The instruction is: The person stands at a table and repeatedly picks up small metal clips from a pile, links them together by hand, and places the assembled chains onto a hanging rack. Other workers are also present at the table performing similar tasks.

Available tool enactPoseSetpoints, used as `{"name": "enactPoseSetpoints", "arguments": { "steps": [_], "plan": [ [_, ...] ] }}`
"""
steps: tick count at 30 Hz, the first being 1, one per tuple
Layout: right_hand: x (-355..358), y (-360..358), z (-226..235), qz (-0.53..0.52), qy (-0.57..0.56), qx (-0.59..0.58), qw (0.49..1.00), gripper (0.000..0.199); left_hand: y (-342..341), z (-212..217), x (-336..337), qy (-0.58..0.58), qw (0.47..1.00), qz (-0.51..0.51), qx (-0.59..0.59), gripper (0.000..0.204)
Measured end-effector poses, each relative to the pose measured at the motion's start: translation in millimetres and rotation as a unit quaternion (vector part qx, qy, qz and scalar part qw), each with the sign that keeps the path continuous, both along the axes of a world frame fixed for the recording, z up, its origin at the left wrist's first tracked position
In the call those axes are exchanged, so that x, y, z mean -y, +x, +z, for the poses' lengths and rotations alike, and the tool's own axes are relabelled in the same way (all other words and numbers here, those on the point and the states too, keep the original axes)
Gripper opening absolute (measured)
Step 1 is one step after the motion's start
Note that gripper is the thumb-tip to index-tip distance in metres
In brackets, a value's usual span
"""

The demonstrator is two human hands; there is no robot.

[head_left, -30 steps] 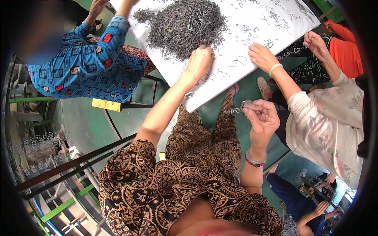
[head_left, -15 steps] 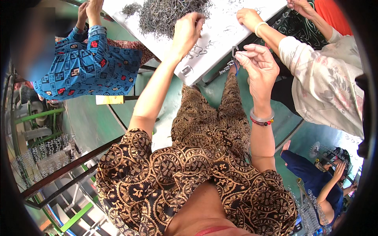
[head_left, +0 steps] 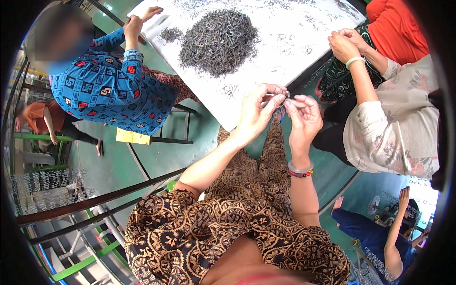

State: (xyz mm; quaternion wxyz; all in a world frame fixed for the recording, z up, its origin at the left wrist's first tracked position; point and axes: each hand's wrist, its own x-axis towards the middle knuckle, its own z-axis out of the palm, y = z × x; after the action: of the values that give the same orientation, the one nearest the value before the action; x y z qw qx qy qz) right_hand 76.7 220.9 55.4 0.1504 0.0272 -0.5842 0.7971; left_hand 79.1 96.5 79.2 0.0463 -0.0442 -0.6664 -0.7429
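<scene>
The person's left hand point(head_left: 256, 114) and right hand point(head_left: 301, 116) meet at the white table's point(head_left: 247, 102) near edge, fingertips pinching one small metal piece point(head_left: 281, 96) lying nine-to-three between them, the grey heap point(head_left: 218, 40) at eleven o'clock nearer the left.

Single head-worn fisheye view, looking steeply down over the wearer's chest, hands point(head_left: 280, 107) close at centre, white worktop point(head_left: 294, 42) beyond toward the top edge, seated co-workers bending around the dark rim
</scene>
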Motion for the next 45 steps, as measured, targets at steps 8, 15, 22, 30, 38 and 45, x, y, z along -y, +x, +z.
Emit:
{"name": "enactPoseSetpoints", "arguments": {
  "steps": [8, 15, 22, 30, 38, 45],
  "plan": [
    [-14, 13, -5, 0.01, 0.045, -0.015, 0.999, 0.024, 15, 16, 0, -0.053, 0.998, -0.004, -0.019, 0.011],
    [-50, -123, -7, 0.015, 0.305, -0.031, 0.952, 0.018, 19, 31, -2, -0.102, 0.991, -0.015, -0.089, 0.01],
    [-53, -250, -81, 0.067, 0.651, -0.103, 0.749, 0.024, 4, 18, 13, -0.127, 0.985, -0.044, -0.112, 0.01],
    [-51, -271, -93, 0.027, 0.692, -0.099, 0.714, 0.028, -3, 5, 22, -0.101, 0.988, -0.042, -0.113, 0.013],
    [-33, -272, -22, 0.148, 0.56, 0.086, 0.811, 0.039, 5, 17, 25, -0.089, 0.989, -0.046, -0.106, 0.011],
    [-42, -290, -66, 0.2, -0.082, 0.347, 0.913, 0.035, 18, 5, 24, -0.116, 0.988, -0.038, -0.094, 0.009]
  ]
}}
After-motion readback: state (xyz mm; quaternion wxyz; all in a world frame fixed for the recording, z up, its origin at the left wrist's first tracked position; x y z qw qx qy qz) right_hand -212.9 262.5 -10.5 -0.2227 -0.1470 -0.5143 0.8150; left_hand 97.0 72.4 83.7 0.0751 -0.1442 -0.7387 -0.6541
